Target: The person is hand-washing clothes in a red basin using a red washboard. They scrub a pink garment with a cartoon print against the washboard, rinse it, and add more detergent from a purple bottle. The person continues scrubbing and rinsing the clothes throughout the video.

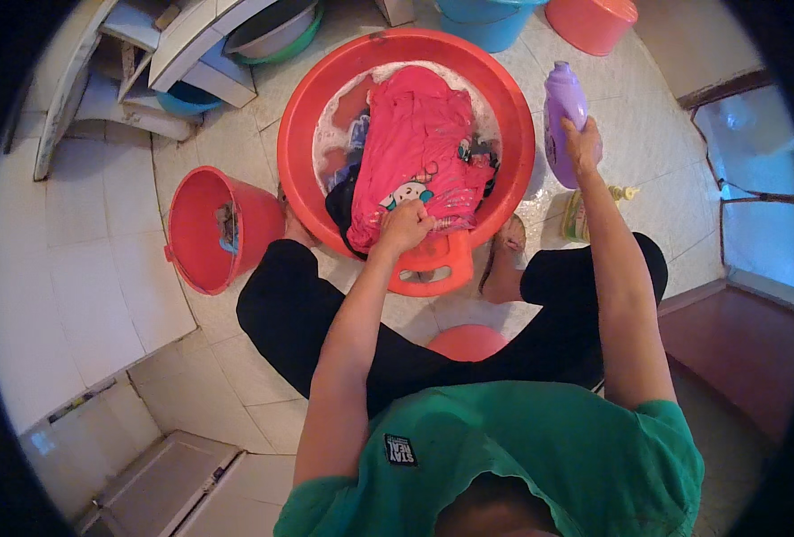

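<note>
My left hand (407, 227) grips the near part of a wet pink printed garment (418, 127). The garment is spread over a red plastic washboard, whose slotted handle (460, 265) sticks out over the near rim of a large red basin (296, 127). Sudsy water and dark clothes (340, 201) show around the garment in the basin. To the right of the basin, my right hand (583, 144) is wrapped around a purple plastic bottle (559, 104). The cap end of the bottle points away from me.
A red bucket (202, 228) lies tipped at the left, with a cloth-like item inside. Below the right forearm stands a yellowish pump bottle (574, 218). A blue bucket (491, 27) and a pink tub (591, 23) are at the back. My feet flank the basin.
</note>
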Motion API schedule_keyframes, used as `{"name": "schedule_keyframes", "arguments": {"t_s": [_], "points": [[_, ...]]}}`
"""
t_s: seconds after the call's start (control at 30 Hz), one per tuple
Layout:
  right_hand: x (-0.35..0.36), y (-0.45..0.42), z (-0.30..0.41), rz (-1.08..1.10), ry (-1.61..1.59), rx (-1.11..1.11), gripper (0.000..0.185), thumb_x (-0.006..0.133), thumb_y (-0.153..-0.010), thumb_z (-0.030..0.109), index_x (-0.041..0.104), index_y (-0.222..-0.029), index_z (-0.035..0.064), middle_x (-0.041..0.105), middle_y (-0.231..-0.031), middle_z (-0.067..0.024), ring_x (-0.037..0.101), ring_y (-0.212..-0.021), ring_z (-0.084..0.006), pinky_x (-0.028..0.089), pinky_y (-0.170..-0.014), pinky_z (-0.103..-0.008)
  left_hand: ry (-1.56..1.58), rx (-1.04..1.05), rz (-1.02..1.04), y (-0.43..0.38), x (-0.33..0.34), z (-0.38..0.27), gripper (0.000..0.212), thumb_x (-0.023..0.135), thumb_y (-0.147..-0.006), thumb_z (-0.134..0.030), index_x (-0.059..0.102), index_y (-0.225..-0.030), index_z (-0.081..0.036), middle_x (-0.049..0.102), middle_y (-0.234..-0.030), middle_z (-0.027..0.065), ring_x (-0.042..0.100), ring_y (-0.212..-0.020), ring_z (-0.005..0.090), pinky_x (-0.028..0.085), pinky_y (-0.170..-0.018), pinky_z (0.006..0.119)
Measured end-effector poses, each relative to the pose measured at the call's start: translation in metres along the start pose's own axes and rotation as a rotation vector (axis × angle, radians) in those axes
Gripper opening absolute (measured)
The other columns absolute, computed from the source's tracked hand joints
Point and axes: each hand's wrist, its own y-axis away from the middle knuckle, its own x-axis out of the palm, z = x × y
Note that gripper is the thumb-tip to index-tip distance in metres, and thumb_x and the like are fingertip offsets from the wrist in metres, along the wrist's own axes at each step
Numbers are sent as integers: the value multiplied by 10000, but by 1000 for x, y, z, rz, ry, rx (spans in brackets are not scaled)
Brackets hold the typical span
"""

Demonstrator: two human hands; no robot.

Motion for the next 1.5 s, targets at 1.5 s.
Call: {"name": "schedule_keyframes", "arguments": {"t_s": [1.5], "points": [[-62, -57, 22, 397, -552, 4, 388, 658, -795, 342, 619, -1023, 31, 592, -829, -28, 533, -744, -152, 432, -707, -299, -237, -3, -396, -7, 6, -16, 564, 631, -808, -306, 450, -1297, -90, 374, -1394, 193, 317, -1312, 358, 260, -1025, 550]]}}
